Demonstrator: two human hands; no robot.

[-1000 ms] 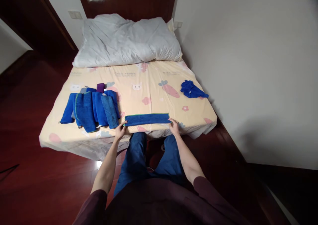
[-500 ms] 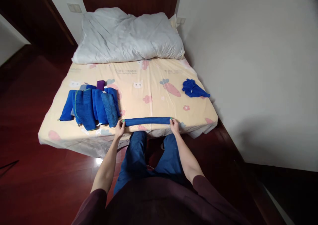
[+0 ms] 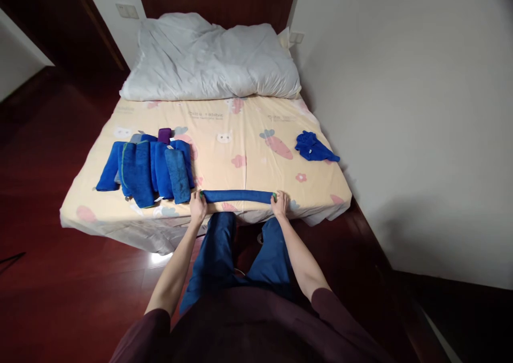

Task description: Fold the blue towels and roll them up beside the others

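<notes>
A blue towel (image 3: 237, 196) folded into a long narrow strip lies along the near edge of the bed (image 3: 248, 138). My left hand (image 3: 197, 207) grips its left end and my right hand (image 3: 279, 205) grips its right end. Just left of the strip is a row of several folded blue towels (image 3: 148, 169), with a small purple cloth (image 3: 164, 134) behind them. One crumpled blue towel (image 3: 313, 147) lies at the bed's right side near the wall.
A white duvet (image 3: 212, 58) is bunched at the head of the bed. The sheet is pale yellow with cartoon prints. A white wall (image 3: 401, 112) runs along the right; dark red wooden floor (image 3: 60, 277) surrounds the bed's left and foot.
The towel strip has become narrower, folded once more lengthwise toward me. Both hands stayed at its ends and drew slightly closer together.
</notes>
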